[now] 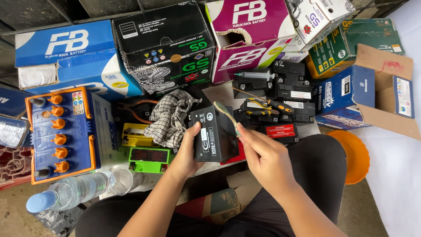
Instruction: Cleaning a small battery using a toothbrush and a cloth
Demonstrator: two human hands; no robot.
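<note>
While the left hand (189,151) grips a small black battery (215,138) upright at centre frame, the right hand (258,153) pinches a worn toothbrush (226,112) by its handle. Its long axis runs from 5 o'clock up to 11 o'clock, bristle head hovering over the battery's top edge. A checked rag (169,118) lies on the surface at 9 o'clock from the battery.

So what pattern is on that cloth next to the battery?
The cloth has a black-and-white checked pattern, seen in the head view, left of the black battery.
</note>
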